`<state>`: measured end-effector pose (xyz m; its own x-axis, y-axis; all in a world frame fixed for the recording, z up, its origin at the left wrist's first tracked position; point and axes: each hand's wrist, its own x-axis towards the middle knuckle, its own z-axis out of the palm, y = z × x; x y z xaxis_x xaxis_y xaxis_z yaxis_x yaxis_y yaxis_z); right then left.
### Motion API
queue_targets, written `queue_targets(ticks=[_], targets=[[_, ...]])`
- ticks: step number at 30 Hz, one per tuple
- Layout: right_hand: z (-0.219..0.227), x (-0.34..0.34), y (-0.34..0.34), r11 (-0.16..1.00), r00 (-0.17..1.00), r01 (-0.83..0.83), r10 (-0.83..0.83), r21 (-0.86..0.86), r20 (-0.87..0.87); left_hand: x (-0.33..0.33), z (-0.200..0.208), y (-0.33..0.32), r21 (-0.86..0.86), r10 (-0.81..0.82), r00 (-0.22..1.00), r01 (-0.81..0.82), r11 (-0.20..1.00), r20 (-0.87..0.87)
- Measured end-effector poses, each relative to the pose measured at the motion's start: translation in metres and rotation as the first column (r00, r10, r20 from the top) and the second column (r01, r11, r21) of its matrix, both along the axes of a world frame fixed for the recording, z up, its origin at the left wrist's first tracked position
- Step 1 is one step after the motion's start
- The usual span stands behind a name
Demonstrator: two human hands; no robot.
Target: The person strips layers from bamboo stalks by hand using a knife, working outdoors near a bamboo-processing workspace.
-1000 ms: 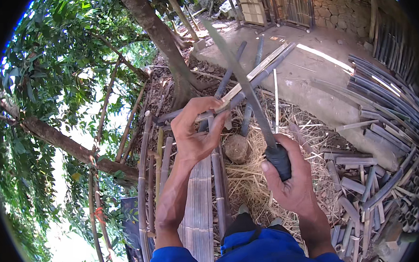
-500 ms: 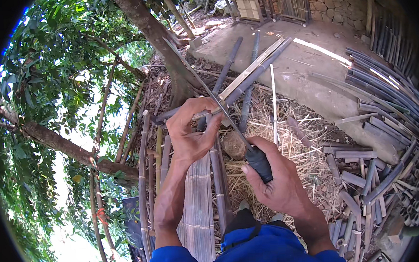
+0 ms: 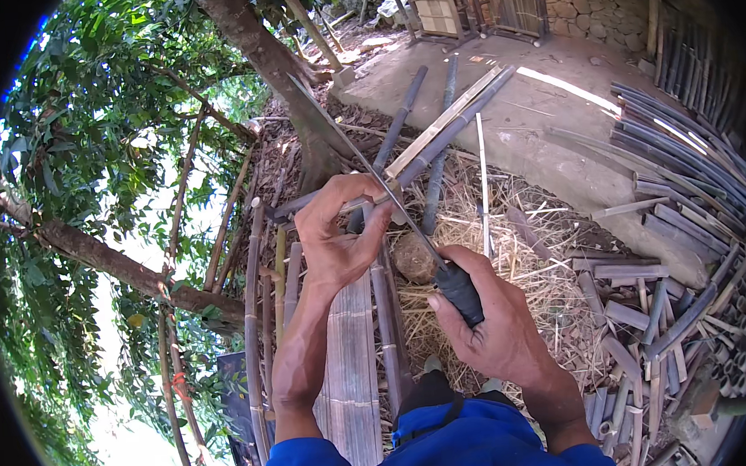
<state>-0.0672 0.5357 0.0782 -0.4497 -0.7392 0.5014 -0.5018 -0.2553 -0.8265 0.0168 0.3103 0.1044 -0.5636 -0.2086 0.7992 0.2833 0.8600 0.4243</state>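
Bamboo is surrounding the two hands I'm watching through the head camera. The left hand (image 3: 339, 235) is clasping the near end of a pale split bamboo piece (image 3: 447, 119) between thumb and curled fingers. That straight, flat-faced length is running up and to the right alongside a rounded, dark bamboo pole (image 3: 462, 127), its far end reaching past the slab's near edge, over the bare, dusty grey slab (image 3: 531, 159).

The right hand (image 3: 500, 329) is clenching the black handle (image 3: 459, 294) of a knife — stubby and rounded — and the long, thin, grey blade (image 3: 346, 134) is slanting up and to the left. I'm seeing it crossing the split piece just beside the left fingertips, though I can't tell whether the metal is biting in.

Beside the left forearm, a flat bamboo panel (image 3: 348, 380) is showing striped, pale-jointed slats. Near the handle, a blunt brown log end (image 3: 415, 259) is sitting among loose, wispy straw (image 3: 523, 305). Toward the slab's right edge, dark, smooth poles (image 3: 684, 146) are lying in a layered stack — and past its lower corner, short, jumbled offcuts (image 3: 628, 323) are spreading.
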Motion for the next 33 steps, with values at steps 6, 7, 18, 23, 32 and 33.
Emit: queue_targets(ticks=[6,7,18,23,32,33], targets=[[0.004,-0.001,0.005,0.998,1.000,-0.004,0.002,0.056,0.020,-0.002,0.000,0.005,0.019,-0.012,1.000,0.011,1.000,0.025],[0.006,-0.002,0.006,0.995,1.000,-0.007,0.004,0.096,0.026,-0.003,-0.001,0.007,0.020,-0.014,1.000,0.013,1.000,0.025],[0.017,-0.014,0.009,0.973,0.999,0.028,-0.018,0.227,-0.047,-0.018,0.163,0.016,-0.576,-0.062,0.990,-0.021,0.817,-0.124],[0.026,-0.005,-0.003,0.985,0.993,0.078,-0.064,0.156,-0.097,-0.031,0.161,-0.030,-0.812,0.183,0.979,-0.176,0.557,-0.087],[-0.088,-0.020,-0.001,0.842,0.994,0.072,-0.104,0.534,0.031,-0.099,-0.054,-0.059,-0.006,0.026,0.709,-0.030,1.000,0.705],[-0.089,-0.020,-0.003,0.845,0.992,0.098,-0.126,0.526,0.018,-0.097,-0.053,-0.052,0.285,-0.248,0.781,0.093,0.954,0.573]])
